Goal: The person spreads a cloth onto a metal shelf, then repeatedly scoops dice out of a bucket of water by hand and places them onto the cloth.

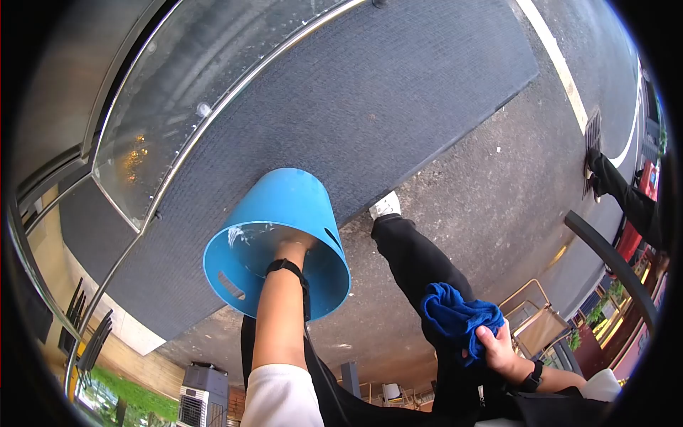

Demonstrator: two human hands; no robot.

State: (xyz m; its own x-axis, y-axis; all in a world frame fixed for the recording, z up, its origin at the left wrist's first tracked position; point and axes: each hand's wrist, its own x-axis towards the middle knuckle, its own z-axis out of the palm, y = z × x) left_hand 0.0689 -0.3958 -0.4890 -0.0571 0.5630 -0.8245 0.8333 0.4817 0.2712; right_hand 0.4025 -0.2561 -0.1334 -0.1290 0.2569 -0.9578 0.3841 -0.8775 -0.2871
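Observation:
A blue plastic bucket [288, 196] with cut-out handle holes is tilted, its mouth facing me, above the dark mat [398, 85]. My left hand [293, 246] reaches down inside it, with a black band on the wrist. Murky liquid seems to cover the fingers, so their state is hidden. Some whitish foam clings to the inner wall. Over by my leg, my right hand [496, 349] grips a bunched dark-blue cloth [459, 313], the thumb pressed on top. A dark watch is on that wrist.
A metal-framed glass panel [206, 78] with wet spots rises on the left. Mat meets rough asphalt [491, 171] near my white shoe [385, 205]. Another person's leg [619, 188] stands by a drain grate [593, 135]. A grey box-shaped unit [202, 395] and a folding chair [535, 324] are farther off.

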